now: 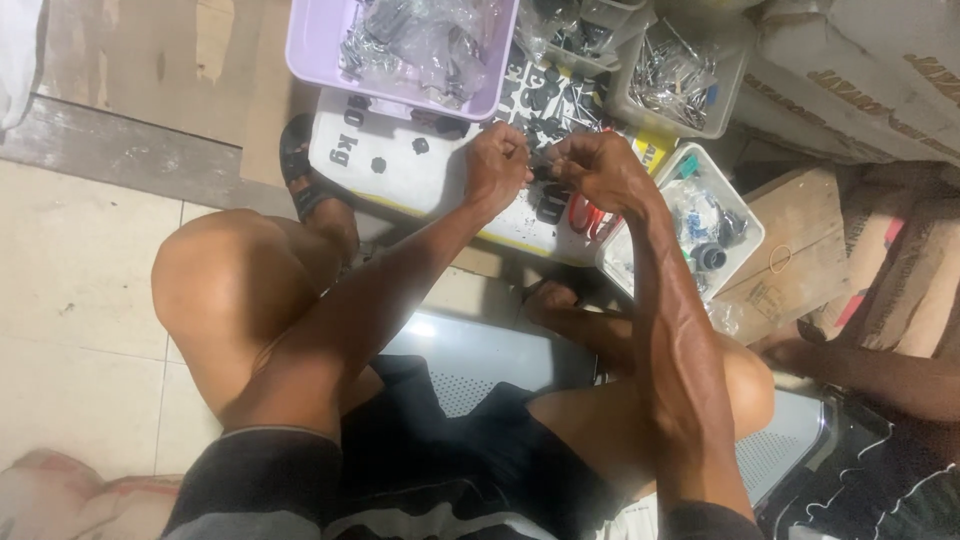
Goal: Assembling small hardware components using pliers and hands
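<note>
My left hand (497, 163) and my right hand (595, 165) are brought close together above a white board (400, 165) that lies on the floor. Both are closed around a small black part (541, 173) pinched between their fingertips. Under the hands, more small black parts (551, 208) lie scattered on the board. A red-handled tool (585, 216) rests just below my right hand.
A lilac tray (310, 50) with bagged parts sits at the top. Grey bins (680, 75) with metal pieces stand behind the board, and a white tub (712, 225) of small items is at the right. Cardboard boxes (860, 80) stack far right. Another person's leg (880, 375) lies at right.
</note>
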